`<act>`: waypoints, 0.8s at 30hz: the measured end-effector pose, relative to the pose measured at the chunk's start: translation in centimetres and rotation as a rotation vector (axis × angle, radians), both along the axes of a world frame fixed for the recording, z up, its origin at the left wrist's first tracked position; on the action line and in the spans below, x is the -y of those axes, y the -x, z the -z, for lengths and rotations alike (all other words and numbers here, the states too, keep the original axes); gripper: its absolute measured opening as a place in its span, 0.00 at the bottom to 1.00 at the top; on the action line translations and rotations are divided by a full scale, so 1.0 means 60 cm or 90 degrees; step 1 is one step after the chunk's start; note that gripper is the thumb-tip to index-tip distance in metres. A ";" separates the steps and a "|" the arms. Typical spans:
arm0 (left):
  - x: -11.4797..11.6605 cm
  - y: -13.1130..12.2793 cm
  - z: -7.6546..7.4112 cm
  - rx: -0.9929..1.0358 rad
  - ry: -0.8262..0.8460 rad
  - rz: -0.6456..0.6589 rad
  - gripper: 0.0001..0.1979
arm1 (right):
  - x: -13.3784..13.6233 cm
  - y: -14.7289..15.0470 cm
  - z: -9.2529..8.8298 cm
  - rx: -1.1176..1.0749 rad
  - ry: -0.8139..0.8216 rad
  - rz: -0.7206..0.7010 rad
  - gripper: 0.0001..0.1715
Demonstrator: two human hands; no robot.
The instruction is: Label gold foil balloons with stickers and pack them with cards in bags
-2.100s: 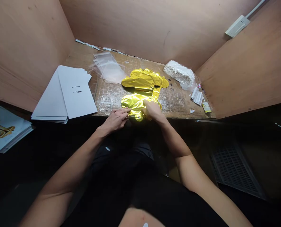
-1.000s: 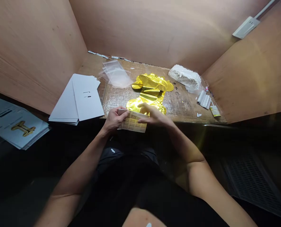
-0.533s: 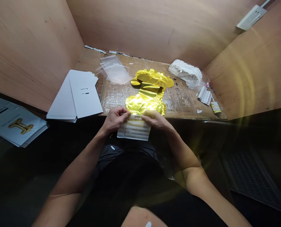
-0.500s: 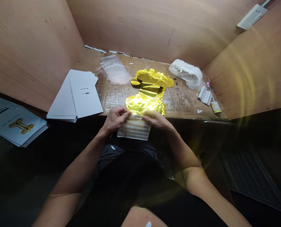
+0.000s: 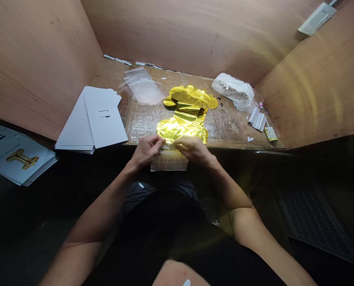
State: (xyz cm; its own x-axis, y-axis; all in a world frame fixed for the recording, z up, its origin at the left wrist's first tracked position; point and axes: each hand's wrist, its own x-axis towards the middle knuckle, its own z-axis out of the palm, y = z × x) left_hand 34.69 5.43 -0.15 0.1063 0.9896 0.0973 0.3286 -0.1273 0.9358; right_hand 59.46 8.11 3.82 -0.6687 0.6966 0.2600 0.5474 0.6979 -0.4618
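Note:
A flat gold foil balloon (image 5: 185,115) lies in the middle of the wooden bench, its near end at the front edge. My left hand (image 5: 145,150) and my right hand (image 5: 193,149) both pinch the top edge of a white sheet of small printed labels (image 5: 169,163), held just in front of the bench edge beneath the balloon's near end. Both hands are closed on the sheet, thumbs and forefingers close together.
A stack of white cards (image 5: 92,119) lies at the left, clear plastic bags (image 5: 142,84) behind it. A white bundle in plastic (image 5: 233,89) and small packets (image 5: 257,118) sit at the right. Printed sheets with a gold figure (image 5: 16,157) lie far left. Wooden walls enclose the bench.
The hands left the balloon's near end and brought up the label sheet. It hung lower half a second ago and now sits closer under the fingers.

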 end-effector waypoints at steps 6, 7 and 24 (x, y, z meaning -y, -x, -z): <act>0.002 -0.004 -0.010 0.055 0.039 -0.012 0.21 | 0.009 0.005 0.019 0.044 -0.203 -0.028 0.13; 0.002 -0.003 -0.010 0.053 0.038 -0.013 0.21 | 0.009 0.006 0.018 0.028 -0.209 -0.036 0.13; -0.030 0.006 0.106 -0.300 -0.236 0.178 0.13 | -0.074 0.020 0.026 0.359 0.026 0.388 0.19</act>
State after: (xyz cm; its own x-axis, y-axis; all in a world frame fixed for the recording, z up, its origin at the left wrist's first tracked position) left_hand 34.32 7.25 -6.49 0.4693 0.8284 0.3058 0.5999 -0.5532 0.5780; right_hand 58.25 12.56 2.27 -0.1939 0.9804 -0.0338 0.9809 0.1931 -0.0235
